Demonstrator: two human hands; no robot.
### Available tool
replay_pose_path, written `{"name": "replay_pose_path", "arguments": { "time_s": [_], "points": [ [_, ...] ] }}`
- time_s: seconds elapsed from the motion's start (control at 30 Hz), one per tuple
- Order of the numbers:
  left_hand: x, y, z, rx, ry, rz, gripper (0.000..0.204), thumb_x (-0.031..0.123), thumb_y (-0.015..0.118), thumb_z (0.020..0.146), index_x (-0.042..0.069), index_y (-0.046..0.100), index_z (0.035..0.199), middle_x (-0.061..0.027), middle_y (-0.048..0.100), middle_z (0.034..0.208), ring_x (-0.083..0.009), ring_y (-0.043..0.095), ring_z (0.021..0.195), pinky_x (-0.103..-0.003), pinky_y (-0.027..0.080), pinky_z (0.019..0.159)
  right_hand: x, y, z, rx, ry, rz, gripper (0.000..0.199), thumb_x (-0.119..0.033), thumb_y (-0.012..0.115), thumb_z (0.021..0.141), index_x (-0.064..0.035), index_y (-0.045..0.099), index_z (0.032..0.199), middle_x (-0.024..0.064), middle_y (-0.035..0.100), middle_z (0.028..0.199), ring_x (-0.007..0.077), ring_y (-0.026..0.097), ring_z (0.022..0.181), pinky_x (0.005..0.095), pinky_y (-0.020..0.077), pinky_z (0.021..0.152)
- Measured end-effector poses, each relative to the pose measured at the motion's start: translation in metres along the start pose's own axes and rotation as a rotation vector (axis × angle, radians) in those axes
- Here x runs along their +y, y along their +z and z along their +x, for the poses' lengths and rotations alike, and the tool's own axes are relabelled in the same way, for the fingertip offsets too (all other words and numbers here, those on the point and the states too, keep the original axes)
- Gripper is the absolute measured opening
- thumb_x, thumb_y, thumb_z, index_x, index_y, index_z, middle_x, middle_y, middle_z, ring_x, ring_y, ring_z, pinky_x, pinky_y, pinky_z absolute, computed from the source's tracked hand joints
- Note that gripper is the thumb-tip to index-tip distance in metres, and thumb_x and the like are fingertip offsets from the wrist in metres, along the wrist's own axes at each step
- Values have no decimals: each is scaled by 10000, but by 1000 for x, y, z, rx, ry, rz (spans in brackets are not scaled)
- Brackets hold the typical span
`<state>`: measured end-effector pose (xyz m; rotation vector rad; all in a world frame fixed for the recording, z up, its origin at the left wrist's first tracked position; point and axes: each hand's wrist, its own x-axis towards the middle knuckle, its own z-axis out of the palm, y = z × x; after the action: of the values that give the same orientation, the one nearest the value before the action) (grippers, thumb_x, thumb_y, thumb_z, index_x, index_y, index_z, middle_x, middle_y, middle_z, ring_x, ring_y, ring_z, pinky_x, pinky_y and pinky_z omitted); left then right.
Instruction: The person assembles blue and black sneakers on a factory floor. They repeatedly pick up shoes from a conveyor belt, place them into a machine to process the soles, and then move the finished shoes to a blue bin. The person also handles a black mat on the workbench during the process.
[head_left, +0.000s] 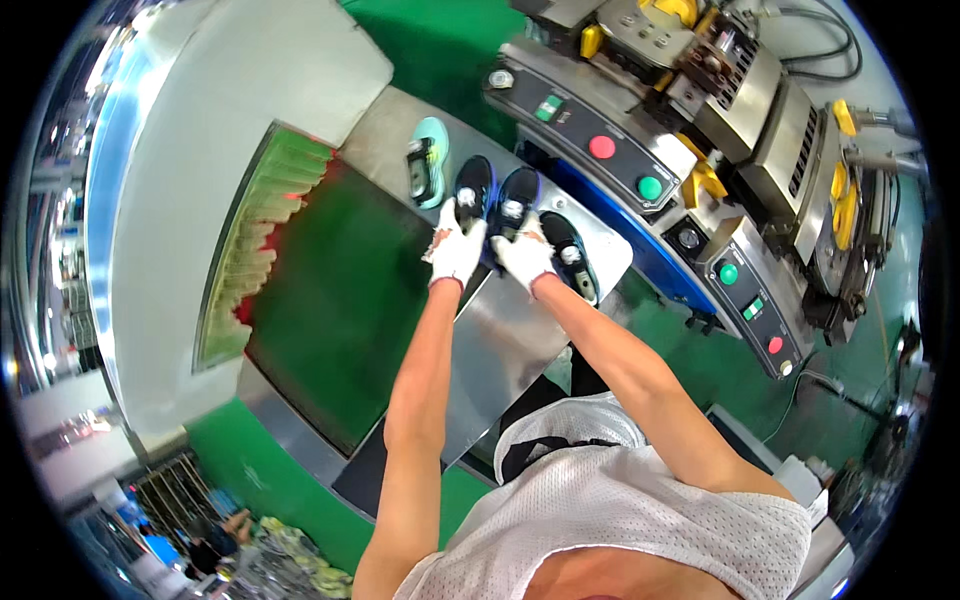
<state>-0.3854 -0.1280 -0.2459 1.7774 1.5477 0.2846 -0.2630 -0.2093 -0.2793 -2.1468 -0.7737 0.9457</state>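
Observation:
Two dark shoes with blue-purple sole edges stand side by side on the metal ledge, toes pointing away from me. My left hand (457,252), in a white work glove, is closed around the near end of the left dark shoe (475,180). The right dark shoe (520,187) is gripped at its near end by my right hand (526,254), gloved the same way. Another dark shoe (572,257) lies just right of my right hand. Beyond my left hand is a turquoise shoe (432,150) with black parts. The gloves hide the heels of both held shoes.
To the left, a pale machine housing (210,180) has a strip curtain (240,250) over a dark green conveyor belt (350,300). On the right stands a press machine (740,110) with button panels (600,140). The metal ledge (510,325) runs between them.

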Motion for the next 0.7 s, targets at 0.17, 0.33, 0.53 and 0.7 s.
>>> {"name": "replay_pose_path", "arguments": {
  "time_s": [0.17, 0.33, 0.53, 0.7],
  "points": [
    [-32, 37, 39, 55, -30, -11, 658, 292, 596, 1005, 63, 332, 1563, -258, 571, 1411, -431, 549, 1302, -469, 433, 1078, -2, -12, 25, -327, 60, -140, 797, -470, 718, 835, 117, 480, 1318, 301, 627, 1279, 440, 616, 1217, 460, 504, 1014],
    [-16, 44, 37, 65, -79, 132, 704, 486, 528, 1014, 150, 298, 1589, -215, 596, 1401, -421, 566, 1290, -499, 412, 1076, 18, -108, -43, -317, -271, 521, 657, -192, 678, 947, 62, 400, 1486, 260, 504, 1485, 335, 544, 1359, 404, 434, 1141],
    [-43, 50, 47, 93, 101, -6, 622, 282, 562, 1019, 15, 331, 1531, -271, 601, 1346, -449, 569, 1246, -479, 432, 1053, 74, -172, -116, -426, -57, 411, 526, -202, 693, 958, 24, 528, 1404, 183, 636, 1377, 274, 599, 1308, 379, 461, 1103],
    [-9, 36, 33, 49, 25, 157, 659, 302, 564, 1027, -32, 304, 1532, -313, 530, 1418, -458, 531, 1291, -499, 405, 1092, 161, -146, -172, -487, -30, 79, 532, -338, 668, 946, 16, 602, 1338, 215, 680, 1277, 348, 648, 1191, 410, 473, 1062]
  ]
}}
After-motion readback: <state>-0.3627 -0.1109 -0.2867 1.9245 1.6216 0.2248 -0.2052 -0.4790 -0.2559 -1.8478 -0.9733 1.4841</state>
